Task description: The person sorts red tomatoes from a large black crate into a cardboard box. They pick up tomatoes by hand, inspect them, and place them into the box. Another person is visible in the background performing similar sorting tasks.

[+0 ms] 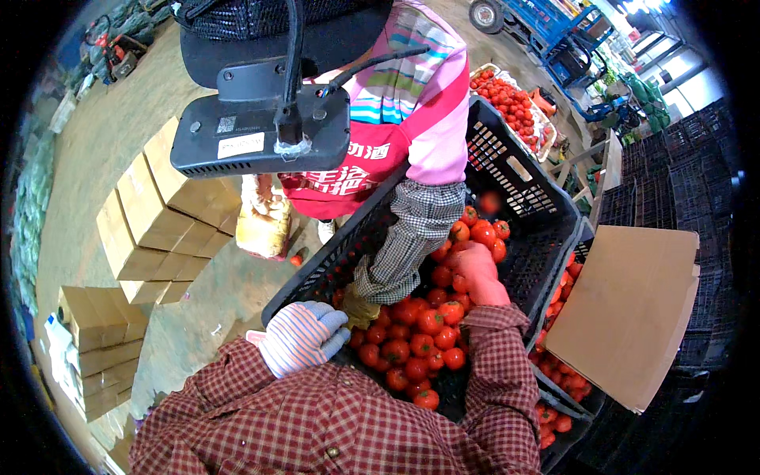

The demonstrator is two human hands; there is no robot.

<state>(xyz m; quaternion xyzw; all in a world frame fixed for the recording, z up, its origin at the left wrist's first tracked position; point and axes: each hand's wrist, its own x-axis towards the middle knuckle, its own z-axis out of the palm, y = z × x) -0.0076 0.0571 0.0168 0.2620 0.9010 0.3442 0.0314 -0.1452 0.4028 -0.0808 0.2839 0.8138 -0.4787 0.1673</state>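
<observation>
A black plastic crate with slotted walls lies before me, partly filled with red tomatoes. My left hand, in a striped knit glove, rests at the crate's near left rim with its fingers curled; whether anything is under them cannot be seen. Reaching into the crate, my right hand, in a reddish glove, is among the tomatoes at the pile's far part. Its fingertips are hidden, so a grip on a tomato cannot be made out. Beside my left hand, a co-worker's gloved hand touches the tomatoes.
A co-worker in a red apron leans over the crate. Cardboard boxes are stacked at left. A cardboard sheet covers part of more tomato crates at right. Black crates stand behind, and a blue truck is at the top.
</observation>
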